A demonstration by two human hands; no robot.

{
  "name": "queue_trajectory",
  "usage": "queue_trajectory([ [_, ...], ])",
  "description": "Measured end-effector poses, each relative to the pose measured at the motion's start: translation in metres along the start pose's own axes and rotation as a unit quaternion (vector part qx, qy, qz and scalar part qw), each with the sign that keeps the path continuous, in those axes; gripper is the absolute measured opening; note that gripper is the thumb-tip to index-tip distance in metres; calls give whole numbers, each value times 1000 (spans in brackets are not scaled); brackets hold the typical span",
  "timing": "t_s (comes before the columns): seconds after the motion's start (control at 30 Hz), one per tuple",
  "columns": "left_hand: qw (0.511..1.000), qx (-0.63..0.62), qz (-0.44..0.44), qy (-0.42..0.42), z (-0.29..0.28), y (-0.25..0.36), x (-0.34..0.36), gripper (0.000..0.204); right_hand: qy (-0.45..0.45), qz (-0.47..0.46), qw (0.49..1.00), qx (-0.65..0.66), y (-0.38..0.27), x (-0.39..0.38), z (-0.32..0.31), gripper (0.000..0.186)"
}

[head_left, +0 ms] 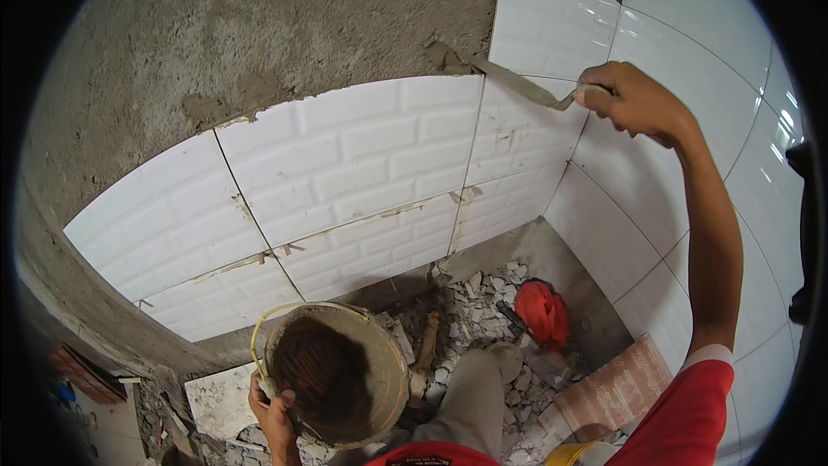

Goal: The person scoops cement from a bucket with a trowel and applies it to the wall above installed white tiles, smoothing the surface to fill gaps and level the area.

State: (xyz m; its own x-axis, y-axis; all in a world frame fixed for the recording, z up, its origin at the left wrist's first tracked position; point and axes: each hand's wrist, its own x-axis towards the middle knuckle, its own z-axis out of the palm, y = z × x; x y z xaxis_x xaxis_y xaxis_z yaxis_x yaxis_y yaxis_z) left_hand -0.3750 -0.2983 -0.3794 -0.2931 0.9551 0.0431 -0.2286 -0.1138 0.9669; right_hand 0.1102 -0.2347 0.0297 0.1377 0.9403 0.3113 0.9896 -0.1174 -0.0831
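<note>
My right hand (636, 102) is closed around the handle of a trowel (522, 89). The trowel's mortar-coated blade reaches left to the top edge of the white wall tiles (362, 142). Its tip is by a patch of wet mortar (446, 58) on the bare cement wall (285, 26). Low on the left, my left hand (274, 418) grips a bucket (384, 371) at its rim, by the end of the yellow handle. The bucket is tilted so that its mortar-smeared inside shows, with dark wet material in the bottom.
Broken rubble (470, 302) covers the floor along the wall. A red bundle (541, 315) lies in the corner, near a reddish patterned tile (614, 388). Glossy white tiles (690, 78) cover the right wall. A pale slab (226, 401) lies left of the bucket.
</note>
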Motion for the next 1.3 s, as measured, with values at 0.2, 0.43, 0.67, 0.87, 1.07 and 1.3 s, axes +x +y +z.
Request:
queue_trajectory([
  [0.2,1000,-7,12,-21,-1,0,0,50,-6,-17,1000,12,1,-2,25,38],
  [0.43,1000,0,15,-9,0,0,-3,50,-47,-85,992,-81,-4,11,16,34],
  [0.67,1000,0,21,-17,3,2,-2,51,-81,-3,995,-66,-19,7,-23,36],
  [0.87,1000,8,5,-10,-6,-1,-3,54,2,-73,987,146,22,14,12,38],
  [1.07,1000,-5,7,-12,-2,0,-1,55,14,-79,973,218,52,38,76,36],
  [1.3,1000,4,18,-20,0,-2,-1,55,4,-107,969,224,58,46,96,40],
])
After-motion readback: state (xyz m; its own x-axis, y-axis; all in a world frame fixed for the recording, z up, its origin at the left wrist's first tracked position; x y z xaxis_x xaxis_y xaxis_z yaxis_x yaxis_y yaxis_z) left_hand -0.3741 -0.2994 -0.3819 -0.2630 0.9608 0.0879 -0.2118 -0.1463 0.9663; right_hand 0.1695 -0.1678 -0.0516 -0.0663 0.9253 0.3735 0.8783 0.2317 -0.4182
